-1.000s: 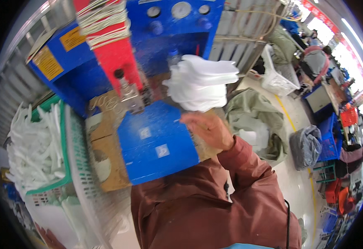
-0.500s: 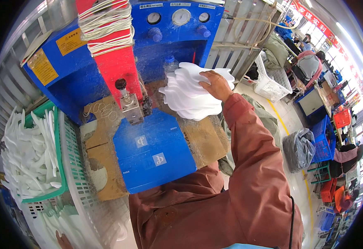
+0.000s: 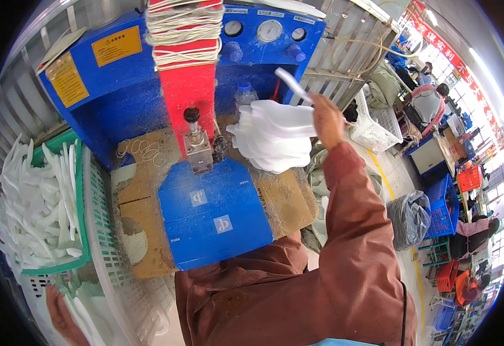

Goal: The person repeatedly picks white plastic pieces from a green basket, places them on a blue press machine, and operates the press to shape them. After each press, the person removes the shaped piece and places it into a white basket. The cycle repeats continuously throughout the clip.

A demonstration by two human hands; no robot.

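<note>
My right hand is closed on a thin, curved white foam piece, raised edge-on at the far right of the work surface. Just beside and below it, a stack of wavy white foam pieces lies on brown cardboard. Low at the far left, my left hand reaches down with its fingers stretched out along the side of more white pieces standing in a basket. Its thumb is hidden, and the lower edge cuts off the wrist. A blue cardboard sheet lies between the hands.
A red machine arm wound with cord ends in a metal head above the blue sheet. Behind stands a blue machine body with gauges. A plastic bottle is behind the stack. A green-rimmed basket heaped with white pieces is at left.
My right hand has lifted a foam piece off the stack and moved slightly right and down. My left hand has shifted up and left, showing more of itself beside the pieces.
</note>
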